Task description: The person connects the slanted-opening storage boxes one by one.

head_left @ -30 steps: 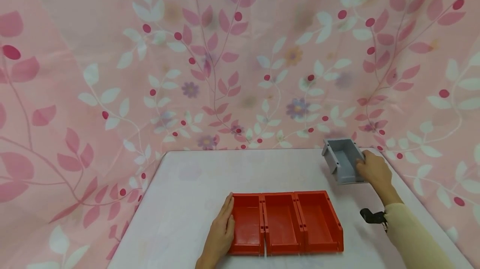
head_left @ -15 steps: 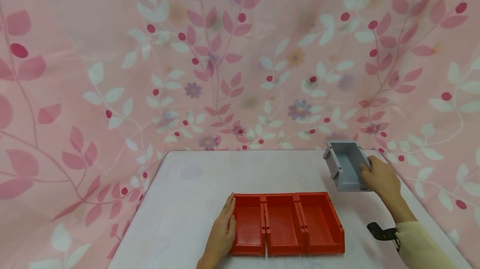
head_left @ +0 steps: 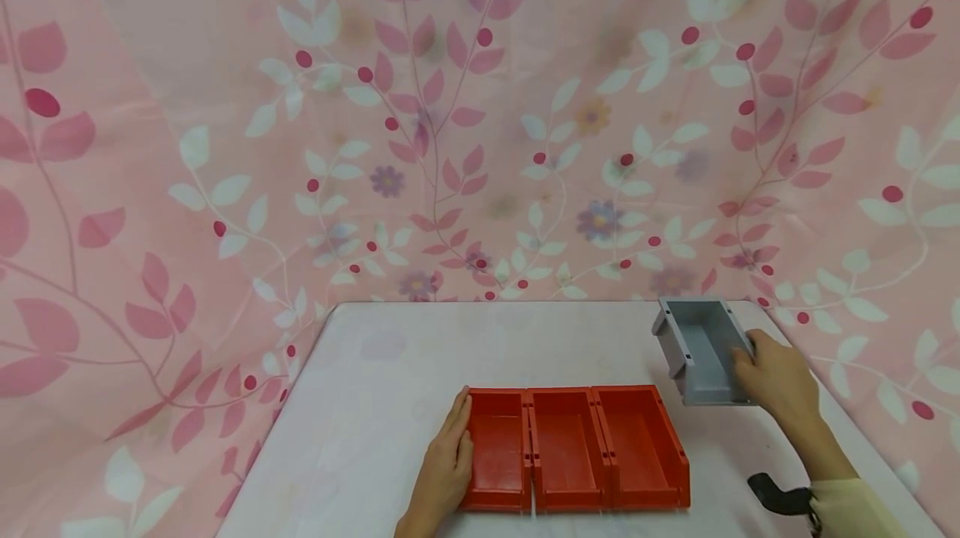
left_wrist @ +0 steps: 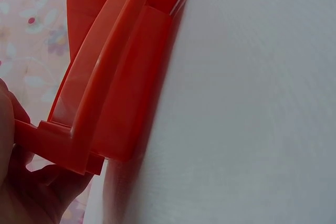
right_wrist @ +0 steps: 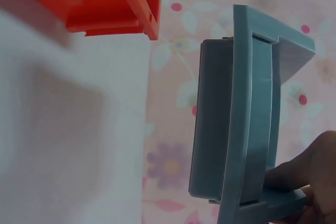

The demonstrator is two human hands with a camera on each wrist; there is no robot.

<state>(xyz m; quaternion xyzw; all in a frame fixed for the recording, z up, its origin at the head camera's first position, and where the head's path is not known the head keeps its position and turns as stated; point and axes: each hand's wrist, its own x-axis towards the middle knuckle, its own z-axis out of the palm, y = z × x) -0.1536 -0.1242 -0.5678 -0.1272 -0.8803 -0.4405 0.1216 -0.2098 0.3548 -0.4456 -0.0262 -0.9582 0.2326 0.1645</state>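
Note:
Three red plastic storage bins stand side by side on the white table: a left one [head_left: 497,455], a middle one [head_left: 566,446] and a right one [head_left: 637,446]. My left hand [head_left: 441,465] grips the outer side wall of the left bin; the left wrist view has that wall between its fingers. At the right, my right hand [head_left: 780,376] holds a grey storage bin [head_left: 701,355] by its right side wall, thumb inside. This bin is raised off the table, its open top and low front towards me. The right wrist view shows the grey bin [right_wrist: 215,124] from its front.
The white table [head_left: 360,405] reaches back to a pink curtain [head_left: 480,122] with leaves and flowers, which also hangs along both sides. A black strap-like piece [head_left: 780,495] sticks out at my right wrist.
My right hand has brought the grey bin nearer to me and slightly to the right. The left hand and the red bins have stayed in place.

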